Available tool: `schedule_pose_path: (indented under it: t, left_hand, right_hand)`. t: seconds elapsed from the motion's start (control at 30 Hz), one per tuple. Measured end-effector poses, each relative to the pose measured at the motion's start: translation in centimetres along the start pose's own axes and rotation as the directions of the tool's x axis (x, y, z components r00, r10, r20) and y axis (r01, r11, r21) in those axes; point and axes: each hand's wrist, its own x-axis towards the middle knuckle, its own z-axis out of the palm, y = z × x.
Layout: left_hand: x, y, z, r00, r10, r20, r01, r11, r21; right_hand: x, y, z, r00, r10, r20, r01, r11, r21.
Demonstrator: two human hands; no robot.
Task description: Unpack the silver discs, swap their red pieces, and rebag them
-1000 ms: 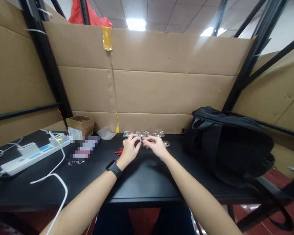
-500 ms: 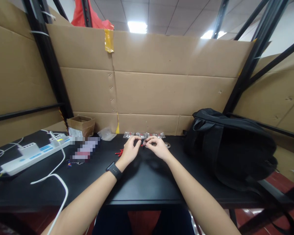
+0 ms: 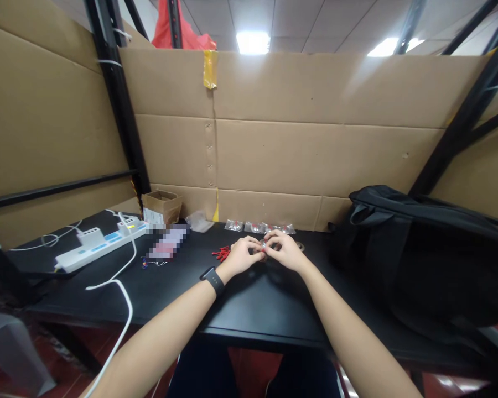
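Observation:
My left hand, with a black watch on its wrist, is closed in a pinch over the black table. Facing it, my right hand pinches at the same spot. Between the fingertips is a small red and shiny item, mostly hidden by the fingers. Red strings lie just left of my left hand. Behind the hands, several small clear packets with red bits stand in a row. A roll of tape shows partly beside my right hand.
On the black table, a black backpack fills the right side. At the left are a white power strip, a white cable, a small cardboard box, a plastic bag and a blurred-out flat item. Cardboard walls the back.
The view has turned left, so the scene sits further right. My hands have drawn closer together, and a red bit now shows between the fingertips.

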Motion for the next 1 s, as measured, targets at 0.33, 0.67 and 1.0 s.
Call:
schedule_pose_path:
  t: [0.33, 0.67, 1.0]
  left_hand:
    - [-0.1, -0.6, -0.7, 0.999, -0.051, 0.003, 0.049, 0.970, 0.239]
    - [0.4, -1.0, -1.0, 0.996, 0.090, 0.002, -0.083, 0.905, 0.418]
    - [0.1, 0.1, -2.0, 0.989, 0.115, -0.092, -0.049, 0.844, 0.534]
  right_hand:
    - [-0.5, 4.4, -0.8, 0.997, 0.040, -0.067, -0.056, 0.963, -0.264]
    - [1.3, 3.8, 2.1, 0.973, 0.232, -0.018, -0.205, 0.816, -0.541]
    - [2.5, 2.7, 1.9, 0.945, 0.327, 0.006, -0.247, 0.728, -0.640]
